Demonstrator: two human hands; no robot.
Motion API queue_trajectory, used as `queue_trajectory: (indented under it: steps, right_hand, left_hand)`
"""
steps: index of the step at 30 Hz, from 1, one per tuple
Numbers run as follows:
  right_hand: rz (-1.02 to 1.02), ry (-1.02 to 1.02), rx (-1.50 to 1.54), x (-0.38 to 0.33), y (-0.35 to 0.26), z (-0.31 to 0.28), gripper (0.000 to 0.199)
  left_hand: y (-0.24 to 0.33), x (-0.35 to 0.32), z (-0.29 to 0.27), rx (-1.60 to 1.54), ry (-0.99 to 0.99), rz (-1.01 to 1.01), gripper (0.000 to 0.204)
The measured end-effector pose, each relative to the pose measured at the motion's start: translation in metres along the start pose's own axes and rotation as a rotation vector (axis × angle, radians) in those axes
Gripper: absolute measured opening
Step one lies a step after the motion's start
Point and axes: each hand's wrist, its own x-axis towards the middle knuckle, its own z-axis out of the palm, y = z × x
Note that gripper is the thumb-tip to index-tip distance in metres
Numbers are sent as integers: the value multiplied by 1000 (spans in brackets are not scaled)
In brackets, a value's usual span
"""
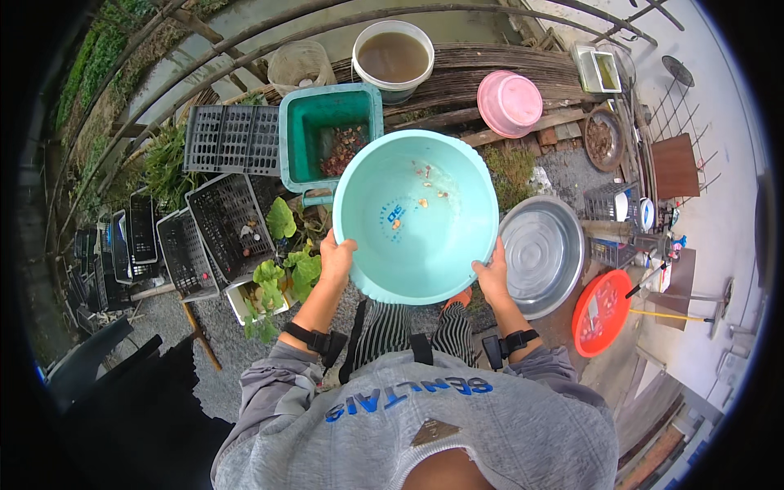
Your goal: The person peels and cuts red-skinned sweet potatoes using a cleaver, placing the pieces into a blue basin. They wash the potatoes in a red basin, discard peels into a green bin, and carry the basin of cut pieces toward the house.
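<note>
A wide turquoise basin is held up in front of the person, raised above the ground, with its inside turned toward the camera. The left hand grips its rim at the near left, and the right hand grips it at the near right; the hands are apart from each other, both clamped on the basin. A few small pale and reddish scraps are scattered over its inner surface, along with a blue printed mark.

Just past the basin's far left edge is a green tub with a heap of dark reddish scraps inside. Beyond the basin stands a white bucket of murky brown water, and to its far right is a pink basin. Just right of the turquoise basin is a round metal basin; farther right is a red basin with small pieces in it. Left of the turquoise basin are a leafy plant and, farther out, black plastic crates.
</note>
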Motion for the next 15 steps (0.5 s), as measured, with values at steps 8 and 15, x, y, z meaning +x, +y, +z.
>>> queue_trajectory:
  steps: [8, 15]
  right_hand:
    - [-187, 44, -72, 5, -33, -28, 72]
    - [21, 103, -16, 6, -11, -34, 71]
  left_hand:
    - [-15, 6, 17, -138, -68, -132, 42]
    - [16, -1, 33, -26, 21, -160, 46]
